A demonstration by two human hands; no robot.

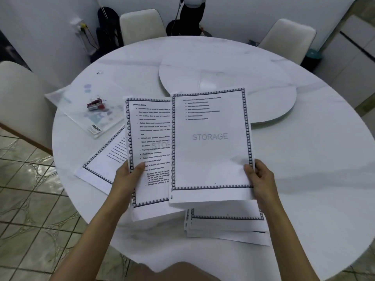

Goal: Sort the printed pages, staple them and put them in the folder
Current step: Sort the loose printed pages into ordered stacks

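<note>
Left hand (129,175) pinches one printed page (150,151); right hand (261,179) pinches another page (211,142) overlapping it, above the stack (227,226) on the tabletop (304,179).

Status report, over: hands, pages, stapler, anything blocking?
Left hand grips full-text page, right hand sparse page. Stapler on folder, untouched. Nothing blocking.

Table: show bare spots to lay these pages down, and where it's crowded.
Bare: table right of the right hand, nearer than the turntable. Crowded: left side with folder, stapler and loose page; page stack at the near edge.
</note>
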